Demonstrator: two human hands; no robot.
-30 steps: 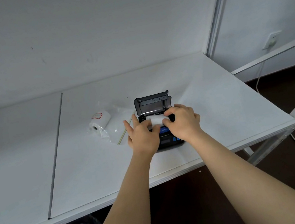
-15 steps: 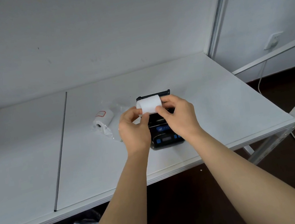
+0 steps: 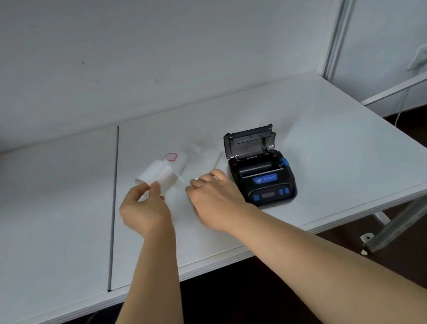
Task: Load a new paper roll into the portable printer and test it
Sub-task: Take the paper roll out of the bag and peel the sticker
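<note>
Paper roll [image 3: 155, 173], pinched in the left hand [image 3: 144, 206] at frame centre-left, could unspool while the open right hand [image 3: 214, 198] fumbles the bag [image 3: 202, 153].

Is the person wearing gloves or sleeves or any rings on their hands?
No. The left hand and right hand are bare, with no gloves, rings, watch or bracelet showing. Both forearms are bare too; no sleeve reaches into view. The nails that show look short and unpainted.
</note>
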